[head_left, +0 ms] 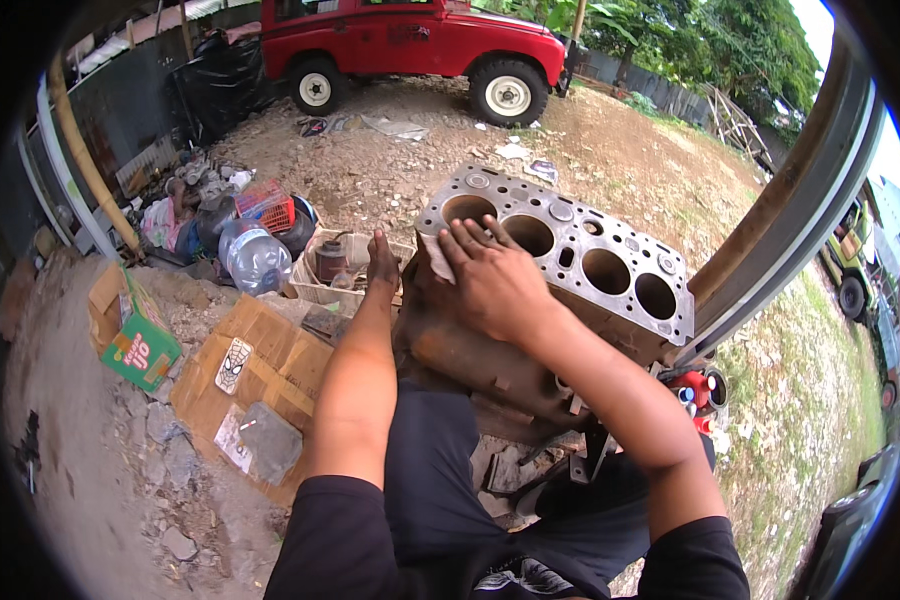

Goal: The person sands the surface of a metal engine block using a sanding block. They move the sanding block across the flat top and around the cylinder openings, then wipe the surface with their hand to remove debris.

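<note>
A rusty brown engine block stands in front of me, its bare grey top face showing a row of several round cylinder bores. My right hand lies on the left end of that face, fingers spread beside the leftmost bore. Under it, a pale piece of sandpaper pokes out at the block's near left corner; its grit side is hidden. My left hand is seen edge-on at the block's left end, thumb up and fingers partly hidden. It appears open, with nothing visible in it; whether it touches the block I cannot tell.
Flattened cardboard on the left bears a phone case and a grey slab. Nearby are a green carton, a large clear bottle and a crate of parts. A post rises at right; a red car stands beyond.
</note>
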Demonstrator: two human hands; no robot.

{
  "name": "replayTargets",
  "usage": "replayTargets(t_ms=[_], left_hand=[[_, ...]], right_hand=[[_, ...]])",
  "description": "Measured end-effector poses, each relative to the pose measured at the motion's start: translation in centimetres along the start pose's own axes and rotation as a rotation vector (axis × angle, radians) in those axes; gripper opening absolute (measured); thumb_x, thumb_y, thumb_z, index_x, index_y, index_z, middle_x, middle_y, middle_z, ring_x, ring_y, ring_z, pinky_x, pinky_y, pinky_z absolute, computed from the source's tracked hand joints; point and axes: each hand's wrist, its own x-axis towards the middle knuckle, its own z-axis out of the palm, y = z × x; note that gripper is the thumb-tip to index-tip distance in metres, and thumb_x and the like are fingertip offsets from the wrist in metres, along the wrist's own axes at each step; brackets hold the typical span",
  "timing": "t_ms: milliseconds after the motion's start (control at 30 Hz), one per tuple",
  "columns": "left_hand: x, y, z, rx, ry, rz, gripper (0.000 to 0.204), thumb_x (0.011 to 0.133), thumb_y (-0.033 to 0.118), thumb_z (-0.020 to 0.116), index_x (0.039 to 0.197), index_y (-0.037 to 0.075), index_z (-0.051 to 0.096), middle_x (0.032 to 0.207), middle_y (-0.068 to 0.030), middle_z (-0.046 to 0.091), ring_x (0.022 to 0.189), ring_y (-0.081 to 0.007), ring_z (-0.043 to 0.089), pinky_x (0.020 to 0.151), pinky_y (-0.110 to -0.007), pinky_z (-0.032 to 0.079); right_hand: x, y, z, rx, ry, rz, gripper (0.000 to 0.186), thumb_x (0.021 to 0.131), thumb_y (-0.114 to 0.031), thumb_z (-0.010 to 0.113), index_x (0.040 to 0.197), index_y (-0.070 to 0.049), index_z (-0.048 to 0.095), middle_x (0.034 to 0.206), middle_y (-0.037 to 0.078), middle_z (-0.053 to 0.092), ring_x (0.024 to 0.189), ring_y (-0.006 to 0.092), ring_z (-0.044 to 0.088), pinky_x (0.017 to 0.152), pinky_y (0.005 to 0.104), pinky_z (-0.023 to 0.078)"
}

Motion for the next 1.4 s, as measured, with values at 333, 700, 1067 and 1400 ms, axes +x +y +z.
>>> replayTargets(t_ms=[333,700,1067,1400], left_hand=[[-11.7,15.2,6.9,0.010,-0.304,0.615,0.039,0.114,0.028,0.057,0.130,-0.001,0.078,0.118,-0.0133,0.082,0.114,-0.0214,0.073,0.105,-0.036,0.054],[-27.0,22.2,13.9,0.284,-0.705,1.011,0.034,0.105,0.019,0.071,0.134,0.005,0.078,0.130,-0.0109,0.079,0.130,-0.0263,0.069,0.115,-0.039,0.052],[-28.0,21.9,13.6,0.662,-1.054,1.132,0.025,0.086,0.000,0.085,0.110,0.005,0.084,0.115,-0.0103,0.084,0.114,-0.0264,0.078,0.100,-0.038,0.061],[-28.0,20.2,12.9,0.455,-0.988,0.875,0.018,0.091,0.000,0.083,0.109,0.000,0.083,0.112,-0.0109,0.084,0.102,-0.0179,0.079,0.090,-0.034,0.063]], right_hand=[[-11.5,10.4,-9.9,0.661,0.434,0.431,0.033,0.107,-0.018,0.069,0.137,-0.002,0.072,0.098,0.022,0.075,0.082,0.0381,0.070,0.078,0.0440,0.055],[-14.5,13.2,-7.5,0.606,0.471,0.278,0.039,0.100,-0.002,0.068,0.138,-0.003,0.073,0.114,0.025,0.077,0.098,0.0429,0.075,0.086,0.0448,0.061],[-13.9,14.4,-5.1,0.641,0.421,0.043,0.045,0.082,0.004,0.068,0.125,-0.001,0.079,0.125,0.023,0.077,0.114,0.0433,0.074,0.101,0.0485,0.061],[-14.1,13.2,-5.7,0.661,0.511,0.084,0.031,0.083,0.001,0.072,0.112,0.001,0.081,0.120,0.021,0.078,0.108,0.0408,0.076,0.098,0.0454,0.062]])
